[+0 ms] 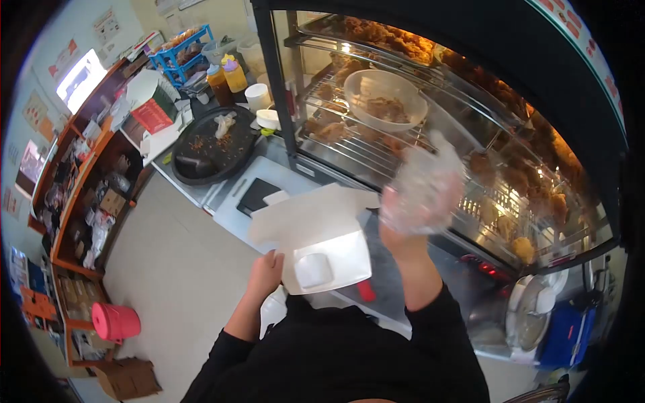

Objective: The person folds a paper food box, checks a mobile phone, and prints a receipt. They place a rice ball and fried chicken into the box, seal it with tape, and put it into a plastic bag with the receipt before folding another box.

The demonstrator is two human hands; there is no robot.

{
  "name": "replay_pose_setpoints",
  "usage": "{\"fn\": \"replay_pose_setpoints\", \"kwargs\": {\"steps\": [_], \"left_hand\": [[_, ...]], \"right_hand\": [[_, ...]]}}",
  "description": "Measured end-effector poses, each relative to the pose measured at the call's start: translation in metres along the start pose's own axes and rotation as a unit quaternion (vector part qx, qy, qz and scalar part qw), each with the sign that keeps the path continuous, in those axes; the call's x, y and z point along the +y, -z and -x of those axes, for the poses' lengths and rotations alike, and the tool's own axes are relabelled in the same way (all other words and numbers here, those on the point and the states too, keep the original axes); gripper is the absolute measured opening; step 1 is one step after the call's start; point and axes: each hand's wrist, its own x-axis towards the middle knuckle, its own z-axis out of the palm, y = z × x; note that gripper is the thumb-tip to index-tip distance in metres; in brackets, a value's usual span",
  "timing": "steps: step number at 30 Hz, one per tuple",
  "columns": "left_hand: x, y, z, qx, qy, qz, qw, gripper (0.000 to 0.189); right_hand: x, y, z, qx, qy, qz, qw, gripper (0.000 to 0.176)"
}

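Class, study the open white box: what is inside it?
Inside the box sits one small white tub; the rest of the base is bare. The tub's contents do not show. The left hand covers the box's left edge.

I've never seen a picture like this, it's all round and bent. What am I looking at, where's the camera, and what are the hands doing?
No machine here: one picture from a camera worn on a person's head, looking down at their hands; the wide lens bends the edges. The left hand holds an open white box. The right hand, in a clear plastic glove, is raised before a glass cabinet of fried food with a white bowl inside. On the counter sit a black round tray and sauce bottles.
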Motion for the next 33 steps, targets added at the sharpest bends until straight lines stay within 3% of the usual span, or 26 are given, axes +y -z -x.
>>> {"fn": "replay_pose_setpoints", "kwargs": {"steps": [1, 4, 5, 7, 9, 12, 17, 19, 22, 23, 24, 25, 26, 29, 32, 33], "left_hand": [[-0.016, 0.023, -0.008, 0.01, 0.001, -0.003, 1.0, 0.032], [-0.064, 0.073, -0.032, 0.011, 0.051, -0.007, 0.999, 0.032], [-0.07, 0.085, -0.038, 0.006, 0.069, -0.009, 0.998, 0.032], [-0.077, 0.114, -0.051, -0.002, 0.1, -0.022, 0.995, 0.033], [-0.099, 0.124, -0.065, 0.023, 0.053, -0.065, 0.996, 0.032], [-0.128, 0.131, -0.083, -0.008, 0.02, -0.064, 0.998, 0.032], [-0.104, 0.131, -0.114, -0.074, -0.014, -0.074, 0.994, 0.031], [-0.094, 0.124, -0.121, -0.099, -0.015, -0.078, 0.992, 0.03], [-0.106, 0.108, -0.13, -0.038, -0.142, -0.105, 0.983, 0.029], [-0.098, 0.112, -0.13, -0.071, -0.112, -0.108, 0.985, 0.03], [-0.102, 0.113, -0.133, -0.072, -0.108, -0.105, 0.986, 0.03], [-0.106, 0.113, -0.134, -0.075, -0.101, -0.1, 0.987, 0.03], [-0.111, 0.112, -0.134, -0.078, -0.095, -0.094, 0.988, 0.03], [-0.114, 0.111, -0.137, -0.099, -0.063, -0.081, 0.99, 0.03], [-0.112, 0.103, -0.141, -0.089, -0.117, -0.083, 0.986, 0.03], [-0.107, 0.102, -0.143, -0.107, -0.097, -0.07, 0.987, 0.03]], "right_hand": [[-0.016, -0.036, -0.017, 0.054, 0.006, 0.028, 0.998, 0.056], [-0.028, -0.151, -0.035, 0.083, 0.058, 0.072, 0.992, 0.06], [-0.028, -0.185, -0.036, 0.06, 0.034, 0.121, 0.99, 0.053], [-0.022, -0.226, -0.05, 0.101, 0.058, 0.17, 0.978, 0.052], [-0.015, -0.246, -0.049, 0.101, 0.041, 0.208, 0.972, 0.049], [-0.019, -0.245, -0.046, 0.042, 0.029, 0.26, 0.964, 0.061], [-0.01, -0.255, -0.052, 0.077, 0.071, 0.3, 0.948, 0.042], [-0.005, -0.244, -0.054, 0.106, 0.079, 0.289, 0.948, 0.046], [-0.004, -0.204, -0.063, 0.121, 0.089, 0.296, 0.943, 0.058], [-0.003, -0.191, -0.062, 0.174, 0.139, 0.309, 0.924, 0.059], [0.002, -0.176, -0.055, 0.147, 0.106, 0.311, 0.933, 0.063], [-0.003, -0.16, -0.04, 0.084, 0.013, 0.392, 0.916, 0.07], [0.014, -0.15, -0.014, 0.095, 0.02, 0.42, 0.902, 0.068], [-0.011, -0.148, 0.03, 0.073, 0.006, 0.313, 0.947, 0.061], [-0.049, -0.166, 0.012, -0.077, -0.086, 0.189, 0.975, 0.05], [-0.045, -0.169, 0.008, -0.112, -0.102, 0.166, 0.974, 0.049]]}}
